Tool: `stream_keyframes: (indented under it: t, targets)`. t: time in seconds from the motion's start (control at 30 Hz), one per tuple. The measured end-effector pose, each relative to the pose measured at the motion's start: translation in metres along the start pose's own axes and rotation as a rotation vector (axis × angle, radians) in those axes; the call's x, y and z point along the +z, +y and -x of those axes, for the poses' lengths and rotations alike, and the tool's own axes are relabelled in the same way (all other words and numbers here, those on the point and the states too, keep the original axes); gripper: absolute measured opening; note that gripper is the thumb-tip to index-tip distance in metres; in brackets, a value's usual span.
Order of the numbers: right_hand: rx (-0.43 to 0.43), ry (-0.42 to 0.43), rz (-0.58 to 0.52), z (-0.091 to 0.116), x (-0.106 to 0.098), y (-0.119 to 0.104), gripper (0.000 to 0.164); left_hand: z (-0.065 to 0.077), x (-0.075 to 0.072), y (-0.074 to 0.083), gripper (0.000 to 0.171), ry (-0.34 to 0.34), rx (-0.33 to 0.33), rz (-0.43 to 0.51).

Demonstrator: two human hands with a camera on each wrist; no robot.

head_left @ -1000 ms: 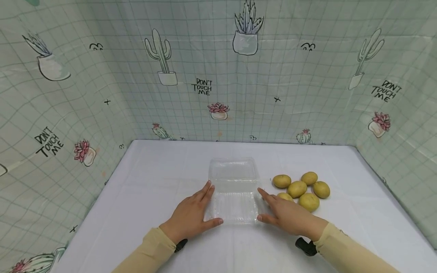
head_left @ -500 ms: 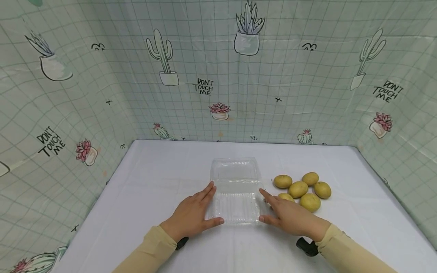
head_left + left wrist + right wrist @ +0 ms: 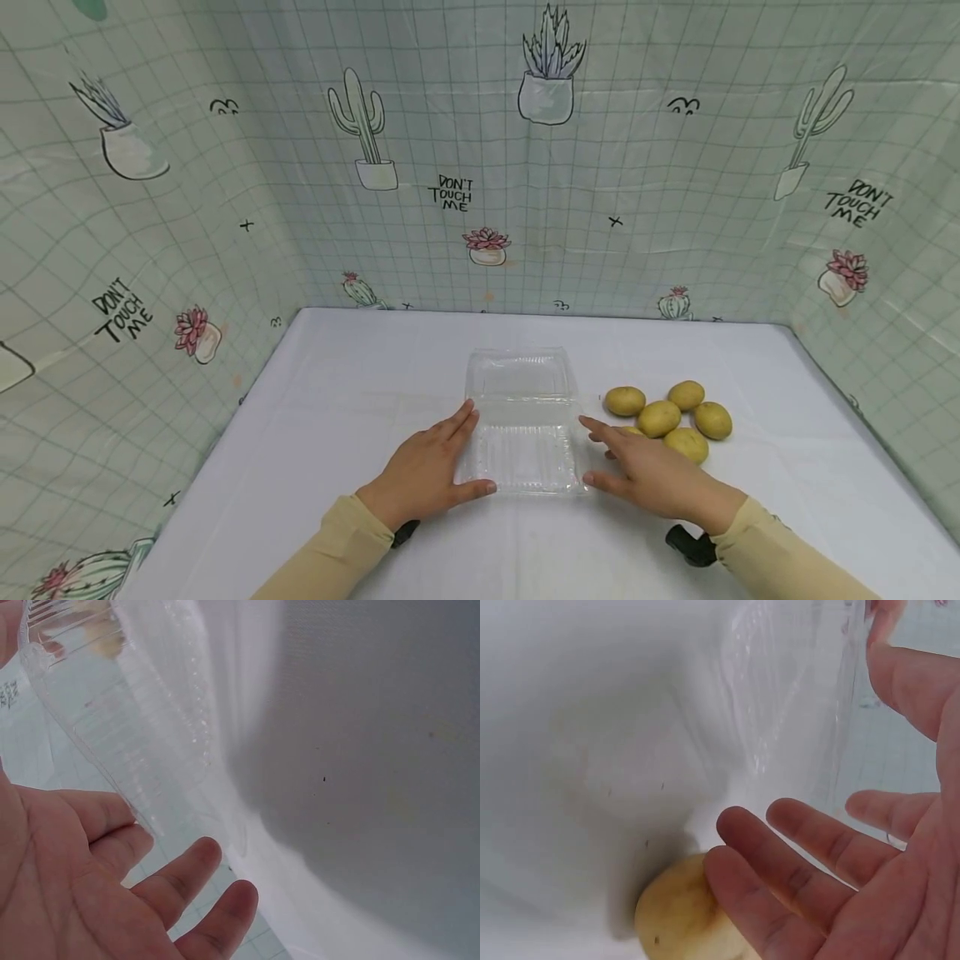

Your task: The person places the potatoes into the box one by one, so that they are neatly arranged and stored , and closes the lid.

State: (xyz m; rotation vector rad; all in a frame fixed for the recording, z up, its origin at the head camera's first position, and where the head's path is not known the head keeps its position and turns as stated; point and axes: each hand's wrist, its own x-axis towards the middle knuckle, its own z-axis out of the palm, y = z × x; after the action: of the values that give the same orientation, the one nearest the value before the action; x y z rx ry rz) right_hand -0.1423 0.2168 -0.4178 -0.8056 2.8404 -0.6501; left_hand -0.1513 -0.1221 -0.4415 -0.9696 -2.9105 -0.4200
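Note:
A clear plastic clamshell container (image 3: 525,460) lies on the white table with its lid (image 3: 519,375) folded back, away from the person. My left hand (image 3: 423,471) rests along the container's left side, fingers extended and thumb at the near corner. On the other side, my right hand (image 3: 648,473) has its fingers spread beside the right edge; whether it touches the plastic I cannot tell. Several yellow potatoes (image 3: 659,418) lie just beyond the right hand, one partly hidden by it. In the right wrist view, a potato (image 3: 686,911) sits right by the fingertips.
White cloth covers the table (image 3: 367,358). A printed fabric curtain (image 3: 420,108) with cactus drawings stands behind it and along both sides. Dark wrist-camera mounts show under the wrists, the right one (image 3: 690,546) more clearly.
My right hand has moved slightly to the right, away from the container's edge and closer to the potatoes. The left hand and the container stay put; the head view shifts a little.

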Motion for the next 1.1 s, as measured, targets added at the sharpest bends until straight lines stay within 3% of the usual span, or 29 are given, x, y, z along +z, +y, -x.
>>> stream_keyframes:
  t: [0.23, 0.47, 0.83, 1.1]
  targets:
    - [-0.031, 0.086, 0.04, 0.013, -0.013, 0.007, 0.067, 0.0, 0.0, 0.0, 0.096, -0.009, -0.005, 0.003]
    - [0.035, 0.164, 0.058, 0.03, -0.032, 0.023, 0.05, 0.0, 0.0, 0.0, 0.095, -0.008, -0.004, 0.006]
    - [0.185, 0.208, 0.237, 0.057, -0.037, 0.069, 0.064, 0.0, 0.0, -0.001, 0.096, 0.003, 0.003, -0.009]
    - [0.225, 0.175, 0.198, 0.059, -0.025, 0.086, 0.061, 0.0, 0.002, -0.002, 0.096, 0.018, 0.016, -0.01]
